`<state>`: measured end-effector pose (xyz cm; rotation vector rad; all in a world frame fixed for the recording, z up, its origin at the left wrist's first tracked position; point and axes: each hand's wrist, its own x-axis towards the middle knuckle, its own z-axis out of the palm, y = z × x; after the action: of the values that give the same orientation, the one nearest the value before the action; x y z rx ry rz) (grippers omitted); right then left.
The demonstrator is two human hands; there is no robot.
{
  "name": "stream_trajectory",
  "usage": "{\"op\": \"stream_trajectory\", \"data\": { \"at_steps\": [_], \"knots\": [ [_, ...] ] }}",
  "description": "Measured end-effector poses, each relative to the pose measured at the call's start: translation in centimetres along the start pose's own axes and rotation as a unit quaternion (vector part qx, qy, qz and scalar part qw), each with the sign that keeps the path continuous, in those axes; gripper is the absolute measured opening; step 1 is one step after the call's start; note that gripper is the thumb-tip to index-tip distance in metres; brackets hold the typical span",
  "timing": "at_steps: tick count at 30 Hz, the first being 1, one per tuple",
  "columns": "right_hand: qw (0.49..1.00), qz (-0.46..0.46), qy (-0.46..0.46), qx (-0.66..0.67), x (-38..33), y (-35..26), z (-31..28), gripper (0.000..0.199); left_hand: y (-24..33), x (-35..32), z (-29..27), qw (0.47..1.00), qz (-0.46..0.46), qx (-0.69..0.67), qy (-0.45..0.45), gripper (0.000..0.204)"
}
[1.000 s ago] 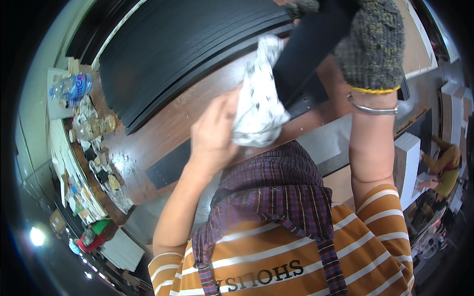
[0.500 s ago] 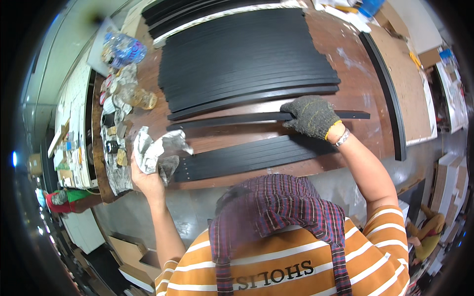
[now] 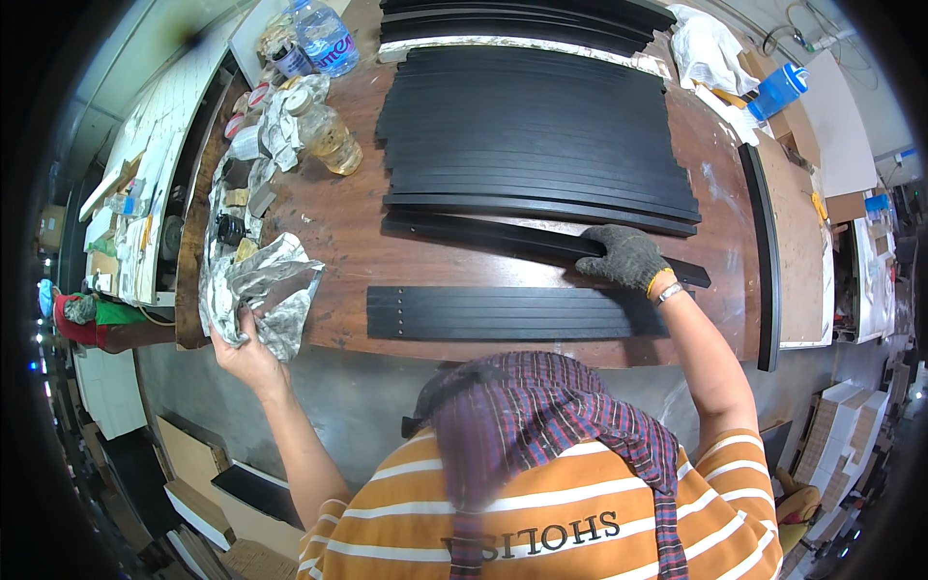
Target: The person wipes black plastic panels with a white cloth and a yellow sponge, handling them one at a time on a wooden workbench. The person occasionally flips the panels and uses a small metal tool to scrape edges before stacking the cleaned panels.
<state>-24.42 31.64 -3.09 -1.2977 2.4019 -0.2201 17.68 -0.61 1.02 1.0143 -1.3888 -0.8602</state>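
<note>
My bare left hand (image 3: 247, 356) pinches a crumpled, stained white cloth (image 3: 288, 302) at the table's left front corner. A dark knitted glove with a yellow cuff covers my right hand (image 3: 626, 259), which is closed around a black bar (image 3: 493, 235) near its right end. That bar lies slanted on the brown table, its left end farther from me. Nearer to me is a row of black strips (image 3: 522, 313) laid side by side, with small holes at the left end. Beyond the held bar, many more black strips (image 3: 541, 126) form a wide panel.
A bottle of amber liquid (image 3: 331, 140) and a clear plastic bottle (image 3: 327, 39) stand at the left among rags. One long black bar (image 3: 762, 251) runs along the right edge. A blue bottle (image 3: 778, 92) lies at the back right. Another person (image 3: 82, 319) is far left.
The cloth and my left hand have moved left. The held bar's right end has swung toward me, so it now slants. The whole view has shifted and turned.
</note>
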Motion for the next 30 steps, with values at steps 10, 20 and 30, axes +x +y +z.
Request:
{"op": "stream_trajectory", "data": {
  "at_steps": [10, 20, 30],
  "knots": [
    [0.987, 0.046, 0.131, -0.076, 1.2, -1.5, 2.6, 0.043, -1.8, -1.9, 2.5, 0.997, -0.019, -0.031, -0.074, 0.028],
    [0.962, 0.078, 0.234, -0.114, 0.8, -0.7, 2.4, 0.029, -3.4, -2.3, 2.0, 0.992, -0.008, 0.071, -0.104, 0.044],
    [0.973, -0.017, 0.118, -0.197, 1.6, 0.0, 2.9, 0.019, -2.3, -3.4, 4.7, 0.984, -0.023, 0.041, -0.174, 0.052]
  ]
}}
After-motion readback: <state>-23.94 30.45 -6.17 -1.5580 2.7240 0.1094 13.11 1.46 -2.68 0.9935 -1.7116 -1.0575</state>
